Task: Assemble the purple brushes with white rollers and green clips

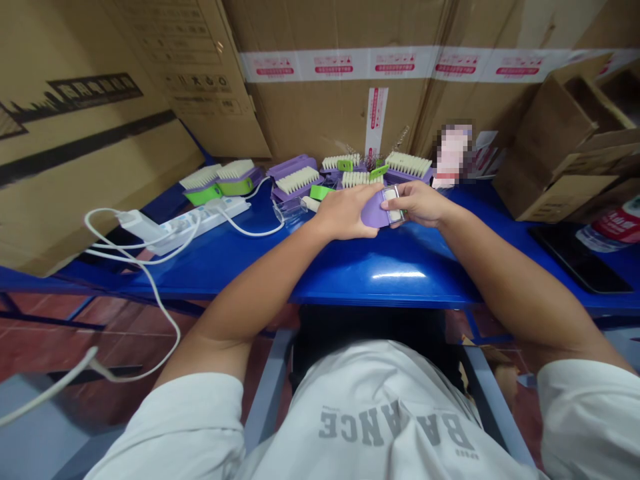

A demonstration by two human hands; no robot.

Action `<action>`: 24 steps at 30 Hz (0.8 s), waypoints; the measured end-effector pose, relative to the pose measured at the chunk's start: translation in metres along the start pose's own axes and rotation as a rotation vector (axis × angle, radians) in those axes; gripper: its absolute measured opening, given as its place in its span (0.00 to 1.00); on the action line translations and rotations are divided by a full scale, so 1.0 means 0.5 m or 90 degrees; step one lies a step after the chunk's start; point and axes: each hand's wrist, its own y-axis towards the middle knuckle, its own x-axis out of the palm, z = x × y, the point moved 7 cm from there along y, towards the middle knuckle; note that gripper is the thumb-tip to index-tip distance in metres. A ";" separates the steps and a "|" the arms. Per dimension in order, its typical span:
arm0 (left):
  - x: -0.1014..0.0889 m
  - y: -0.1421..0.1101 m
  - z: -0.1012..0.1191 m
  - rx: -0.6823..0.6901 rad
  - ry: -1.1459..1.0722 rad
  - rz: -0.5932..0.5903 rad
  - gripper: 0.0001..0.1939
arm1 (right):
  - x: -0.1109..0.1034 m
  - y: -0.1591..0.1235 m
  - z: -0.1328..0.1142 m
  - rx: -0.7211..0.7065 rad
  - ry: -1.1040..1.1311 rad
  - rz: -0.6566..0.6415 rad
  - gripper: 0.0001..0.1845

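Observation:
A purple plastic piece (375, 209), with a whitish block in a clear or shiny frame at its right end, is held between both hands above the blue table. My left hand (344, 212) is closed around its left side, the thumb along the lower edge. On the right, my right hand (423, 202) pinches the framed end with thumb and fingers. Just beyond the hands lie purple brushes with white bristles (297, 180), several of them bristle side up. Small green plastic parts (379, 172) rest among these. Under the fingers, part of the held piece is hidden.
A white power strip (200, 223) with looping cables and two green-sided brushes (235, 175) are at left. Cardboard boxes (320, 113) wall off the back. On the right stand an opened carton (560, 147), a black phone (580, 260) and a red-labelled bottle (613, 227).

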 end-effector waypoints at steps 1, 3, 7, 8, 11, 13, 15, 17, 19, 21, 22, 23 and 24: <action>0.000 0.000 0.000 -0.001 0.000 -0.001 0.53 | 0.000 0.000 0.000 -0.001 -0.001 -0.002 0.22; 0.000 0.000 0.000 -0.002 -0.002 -0.002 0.53 | 0.000 0.000 -0.002 -0.002 -0.001 0.000 0.23; 0.001 0.001 -0.001 -0.002 -0.006 -0.001 0.53 | 0.002 -0.003 -0.004 0.006 -0.005 0.007 0.23; 0.001 0.001 -0.002 -0.003 -0.006 0.000 0.53 | 0.002 -0.004 -0.004 0.008 -0.004 0.008 0.23; 0.002 0.001 -0.002 -0.003 -0.007 0.003 0.53 | 0.002 -0.005 -0.004 0.010 -0.003 0.012 0.21; 0.002 0.002 -0.002 -0.003 -0.007 0.002 0.53 | 0.002 -0.005 -0.004 0.010 -0.005 0.011 0.21; 0.002 0.002 -0.001 -0.002 -0.008 0.001 0.53 | 0.003 -0.005 -0.005 0.008 -0.005 0.008 0.21; 0.001 0.002 -0.001 -0.003 -0.006 0.001 0.53 | 0.004 -0.005 -0.006 0.008 -0.004 0.007 0.22; 0.000 0.001 0.000 -0.006 -0.002 0.000 0.53 | 0.004 -0.005 -0.007 0.009 -0.005 0.009 0.23; 0.000 0.001 0.001 -0.009 0.003 -0.005 0.53 | 0.004 -0.005 -0.007 0.011 -0.009 0.011 0.24; 0.001 0.001 0.001 -0.010 0.004 -0.006 0.53 | 0.003 -0.005 -0.007 0.011 -0.009 0.011 0.24; 0.001 0.001 0.001 -0.010 0.004 -0.005 0.53 | 0.003 -0.005 -0.006 0.012 -0.010 0.012 0.24; 0.001 0.001 0.001 -0.010 0.003 -0.002 0.53 | 0.003 -0.005 -0.006 0.012 -0.010 0.012 0.24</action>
